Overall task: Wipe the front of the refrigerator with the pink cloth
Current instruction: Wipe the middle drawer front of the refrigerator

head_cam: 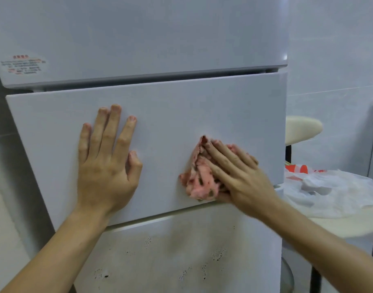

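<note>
A white refrigerator fills the view, with an upper door, a middle drawer front and a lower door. My left hand lies flat on the left part of the middle drawer front, fingers straight and spread. My right hand presses a crumpled pink cloth against the right part of the same front with straight fingers; part of the cloth is hidden under the palm. Dark specks mark the lower door.
A label with red print sits on the upper door's left. To the right stand a cream round stool and a cream table with a white plastic bag and a red-and-white item. Tiled walls flank the refrigerator.
</note>
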A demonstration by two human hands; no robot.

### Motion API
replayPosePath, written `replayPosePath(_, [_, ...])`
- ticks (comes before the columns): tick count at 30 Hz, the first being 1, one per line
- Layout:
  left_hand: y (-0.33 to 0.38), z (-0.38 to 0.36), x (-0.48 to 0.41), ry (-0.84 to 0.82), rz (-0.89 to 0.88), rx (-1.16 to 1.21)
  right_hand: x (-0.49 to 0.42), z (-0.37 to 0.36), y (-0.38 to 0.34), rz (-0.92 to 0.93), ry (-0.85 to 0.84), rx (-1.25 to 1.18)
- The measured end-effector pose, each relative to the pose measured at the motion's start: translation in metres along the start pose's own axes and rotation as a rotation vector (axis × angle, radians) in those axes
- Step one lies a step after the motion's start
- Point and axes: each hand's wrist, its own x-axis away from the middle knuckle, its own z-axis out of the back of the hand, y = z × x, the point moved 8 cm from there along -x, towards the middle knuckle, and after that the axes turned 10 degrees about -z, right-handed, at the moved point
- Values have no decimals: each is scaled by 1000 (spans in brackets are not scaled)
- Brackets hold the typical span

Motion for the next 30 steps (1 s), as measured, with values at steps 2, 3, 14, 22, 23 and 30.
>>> replayPosePath(2, [-3, 2, -1, -39, 1, 22, -18, 6, 28, -35, 102, 70])
replayPosePath(3, [-5, 4, -1, -64, -5, 43, -33, 14, 45, -133, 174, 72])
replayPosePath(14, [-48, 18, 27, -37, 37, -46, -71, 14, 53, -685, 279, -322])
replayPosePath(22, [-44, 18, 27, 37, 45, -48, -10, -14, -83, 41, 74, -48])
replayPosePath(23, [-45, 19, 27, 32, 49, -42, -8, -14, -83, 119, 56, -33])
replayPosePath(30, [-54, 24, 29, -32, 24, -36, -79, 31, 5, -144, 326, 1])
